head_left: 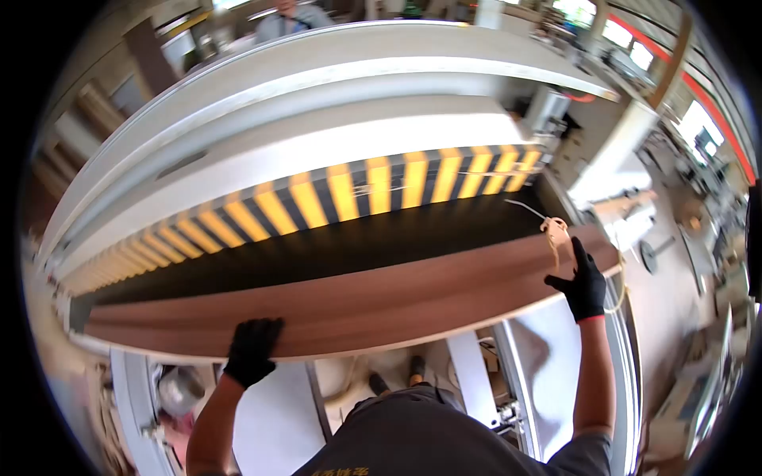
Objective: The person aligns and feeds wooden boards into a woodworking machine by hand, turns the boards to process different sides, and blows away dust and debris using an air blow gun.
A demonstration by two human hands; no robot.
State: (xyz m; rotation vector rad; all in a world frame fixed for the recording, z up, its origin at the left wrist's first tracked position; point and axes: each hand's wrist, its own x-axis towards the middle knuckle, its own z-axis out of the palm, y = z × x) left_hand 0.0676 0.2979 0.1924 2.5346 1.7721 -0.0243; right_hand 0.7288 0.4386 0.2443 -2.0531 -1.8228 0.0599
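Note:
A long reddish-brown wooden board (381, 297) lies across the front of a machine, its pale front edge toward me. My left hand (254, 349), in a black glove, grips that edge on the left, with fingers on top and thumb low at the edge. Near the board's right end is my right hand (583, 284), also black-gloved, thumb and fingers spread wide. Just beyond its fingertips is a small tan piece (557, 230) with a thin pale curved wire or rod sticking out; its kind is unclear.
Behind the board runs a dark machine bed (317, 258) under a yellow-and-black striped guard (341, 190). A large white machine cover (317, 131) rises above. Grey supports (282, 412) stand below. At the back is another person (294, 20). Workshop clutter lines the right side.

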